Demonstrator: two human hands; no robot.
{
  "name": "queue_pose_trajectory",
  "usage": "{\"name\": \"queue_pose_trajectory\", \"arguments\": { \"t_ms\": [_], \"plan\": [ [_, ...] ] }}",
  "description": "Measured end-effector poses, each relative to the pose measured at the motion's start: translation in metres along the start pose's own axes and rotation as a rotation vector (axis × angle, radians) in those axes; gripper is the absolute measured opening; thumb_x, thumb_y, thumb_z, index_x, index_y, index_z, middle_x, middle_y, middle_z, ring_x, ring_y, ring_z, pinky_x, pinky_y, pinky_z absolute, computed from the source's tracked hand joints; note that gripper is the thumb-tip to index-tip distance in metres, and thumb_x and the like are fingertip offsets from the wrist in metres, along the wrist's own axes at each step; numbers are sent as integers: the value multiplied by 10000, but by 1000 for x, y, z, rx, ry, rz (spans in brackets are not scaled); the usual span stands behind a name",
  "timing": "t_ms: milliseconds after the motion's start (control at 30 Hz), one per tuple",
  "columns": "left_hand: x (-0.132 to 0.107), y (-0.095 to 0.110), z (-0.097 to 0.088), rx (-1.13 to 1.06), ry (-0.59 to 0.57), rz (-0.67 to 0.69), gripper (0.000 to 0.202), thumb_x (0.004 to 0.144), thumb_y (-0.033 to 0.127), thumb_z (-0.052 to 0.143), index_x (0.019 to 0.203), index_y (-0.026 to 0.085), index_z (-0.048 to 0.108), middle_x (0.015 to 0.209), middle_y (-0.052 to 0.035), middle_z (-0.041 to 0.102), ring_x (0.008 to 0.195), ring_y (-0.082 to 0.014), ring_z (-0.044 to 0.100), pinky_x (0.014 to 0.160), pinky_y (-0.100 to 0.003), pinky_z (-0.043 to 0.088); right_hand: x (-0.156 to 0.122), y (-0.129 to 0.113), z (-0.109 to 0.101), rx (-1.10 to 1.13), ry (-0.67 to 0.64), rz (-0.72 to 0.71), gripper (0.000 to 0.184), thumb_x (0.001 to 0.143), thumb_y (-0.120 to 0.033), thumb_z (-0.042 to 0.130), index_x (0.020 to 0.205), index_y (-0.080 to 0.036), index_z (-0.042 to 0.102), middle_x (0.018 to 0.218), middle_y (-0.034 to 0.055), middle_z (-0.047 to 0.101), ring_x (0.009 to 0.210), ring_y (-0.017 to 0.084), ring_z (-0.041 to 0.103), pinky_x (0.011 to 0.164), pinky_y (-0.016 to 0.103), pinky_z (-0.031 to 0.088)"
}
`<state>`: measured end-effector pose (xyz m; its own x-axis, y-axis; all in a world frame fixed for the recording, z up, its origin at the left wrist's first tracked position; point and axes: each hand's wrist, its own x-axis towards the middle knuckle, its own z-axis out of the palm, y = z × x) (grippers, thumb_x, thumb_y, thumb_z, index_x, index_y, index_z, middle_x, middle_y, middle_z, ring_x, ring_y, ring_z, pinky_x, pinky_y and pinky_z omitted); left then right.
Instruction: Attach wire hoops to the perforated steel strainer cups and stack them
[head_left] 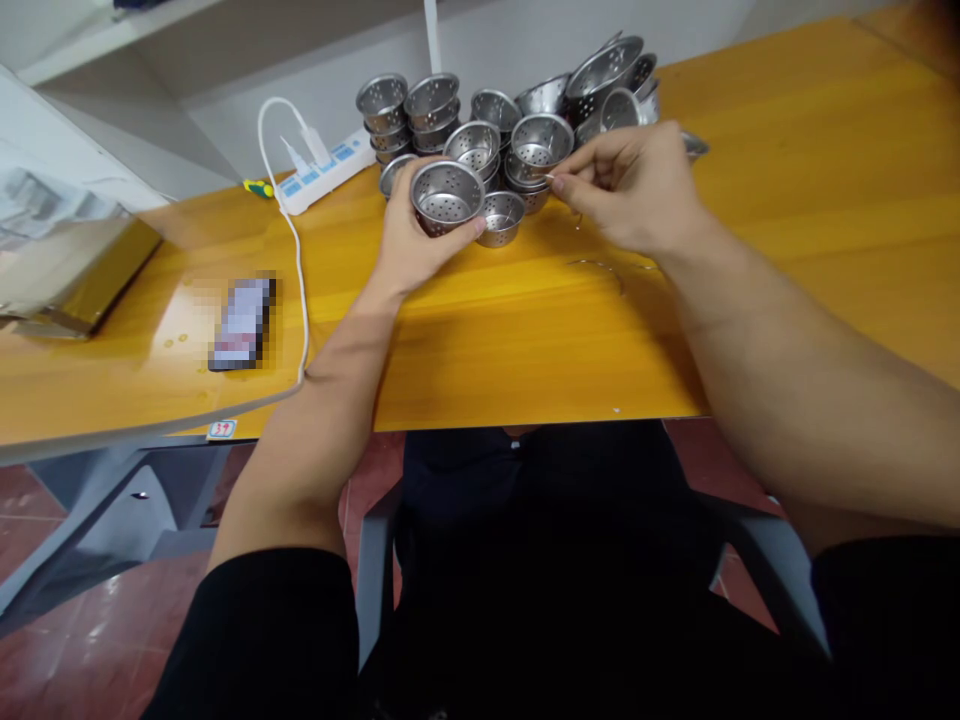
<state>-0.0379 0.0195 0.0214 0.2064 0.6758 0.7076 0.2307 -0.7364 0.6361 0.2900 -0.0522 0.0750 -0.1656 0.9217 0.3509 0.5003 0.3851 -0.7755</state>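
My left hand (409, 245) is closed round a small perforated metal strainer cup (448, 200), tilted so that its holed inside faces me. Off to the right, my right hand (641, 195) pinches a thin piece of wire (550, 178) between thumb and fingertips; most of it is hidden. The pinch is close beside a stack of similar cups (540, 145). Another perforated cup (501, 220) stands just right of my left thumb. Thin bent wires (600, 264) lie on the table below my right hand.
More stacked cups (382, 100) and larger tilted strainers (607, 75) stand at the back. A power strip (326, 178) with a white cable (298, 270) lies to the left. Further left are a blurred phone (244, 320), a cardboard box (82, 270) and a yellow-green tool (259, 188).
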Motion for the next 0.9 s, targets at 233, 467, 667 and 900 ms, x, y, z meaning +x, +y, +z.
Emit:
{"name": "queue_pose_trajectory", "arguments": {
  "t_ms": [233,467,667,900],
  "plan": [
    [-1,-18,3,-77,28,66,990,641,951,1187,1406,548,703,1380,-29,833,1298,-455,815,1194,-768,678,-3,-4,2,-14,-20,30,448,1110,-686,944,1248,-260,915,1092,130,832,1008,332,793,1000,540,701],
    [1,-22,7,-84,104,147,1066,668,1091,1093,1478,533,683,1429,-37,819,1325,-420,789,1183,-732,692,-2,-5,3,-43,-24,43,611,1087,-883,890,1261,-298,888,1114,130,829,1078,366,801,1043,567,719],
    [5,-13,1,-75,26,-36,993,648,1001,1140,1435,559,726,1499,-42,843,1436,-487,796,1242,-786,665,-2,-2,3,-7,-18,3,560,1091,-834,911,1196,-286,875,1035,125,780,971,348,759,975,576,685],
    [1,9,0,-22,-7,-50,1013,644,973,1189,1330,419,690,1367,-75,842,1330,-446,821,1204,-682,678,-4,-7,2,30,-16,5,382,1112,-659,949,1145,-284,880,1007,110,777,918,329,738,963,567,674]
  ]
}}
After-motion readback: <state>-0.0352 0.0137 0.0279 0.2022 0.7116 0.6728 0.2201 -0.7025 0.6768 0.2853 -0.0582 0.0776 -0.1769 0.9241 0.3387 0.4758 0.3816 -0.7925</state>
